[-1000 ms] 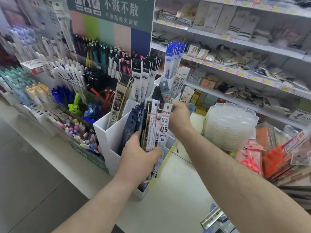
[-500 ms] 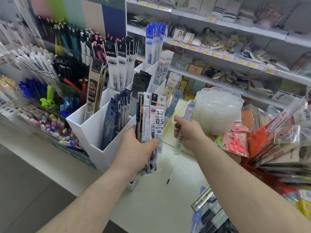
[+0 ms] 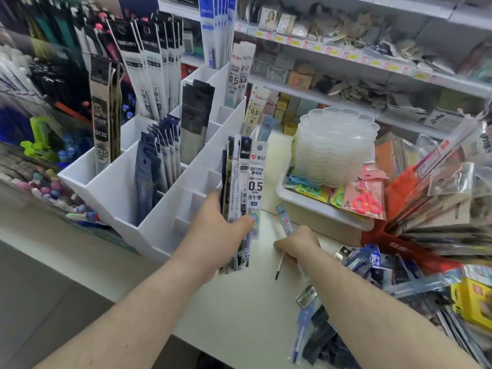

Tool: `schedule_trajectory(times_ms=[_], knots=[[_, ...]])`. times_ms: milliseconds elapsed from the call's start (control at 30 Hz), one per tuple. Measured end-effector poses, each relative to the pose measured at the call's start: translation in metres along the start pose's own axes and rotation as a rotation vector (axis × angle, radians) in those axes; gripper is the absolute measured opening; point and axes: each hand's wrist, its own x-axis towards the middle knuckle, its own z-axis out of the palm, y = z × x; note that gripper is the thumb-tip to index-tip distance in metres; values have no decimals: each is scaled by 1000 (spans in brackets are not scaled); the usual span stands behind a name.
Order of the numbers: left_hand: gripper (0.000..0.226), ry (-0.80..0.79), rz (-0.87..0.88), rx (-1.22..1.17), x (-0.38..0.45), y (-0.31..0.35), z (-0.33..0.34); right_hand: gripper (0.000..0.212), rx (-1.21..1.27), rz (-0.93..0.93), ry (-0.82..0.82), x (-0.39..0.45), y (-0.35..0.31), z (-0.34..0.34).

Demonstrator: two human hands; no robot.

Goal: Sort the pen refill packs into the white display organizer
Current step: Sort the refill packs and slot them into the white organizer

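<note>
My left hand (image 3: pixel 213 235) grips a fanned stack of pen refill packs (image 3: pixel 243 193), thumb pressed across the front pack low down, fingers behind. The stack stands nearly upright, long axis vertical, hang-hole headers up and tails below my palm, printed faces toward me. It hovers just beside the right wall of the white display organizer (image 3: pixel 159 209), which sits on the desk (image 3: pixel 149 267).

My right hand (image 3: pixel 298 245) is down on the desk, curled around a single slim refill pack (image 3: pixel 286 222). That pack tilts up and away to the left, one end above my fist and the other under my wrist. A loose bare refill (image 3: pixel 279 269) lies on the desk just beside that hand.

I judge these packs to be very light: thin plastic sleeves, springy along their length, slick against each other. A stack can slide apart, so I would pinch across the lower-middle where the refills inside stiffen it, not at the floppy header. The lone pack should bend easily; hold it near the middle and feed it tail-first, long axis vertical, into a compartment, as the filed packs already stand. More packs lie heaped at the desk's right (image 3: pixel 372 265).
</note>
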Motion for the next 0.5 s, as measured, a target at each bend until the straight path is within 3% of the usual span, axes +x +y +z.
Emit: schedule_trajectory(times_ms=[200, 500], knots=[[30, -127, -150, -13, -1, -16, 16, 19, -86, -48, -49, 1, 10, 1], [28, -160, -298, -103, 13, -43, 27, 26, 71, -29, -46, -15, 39, 1]])
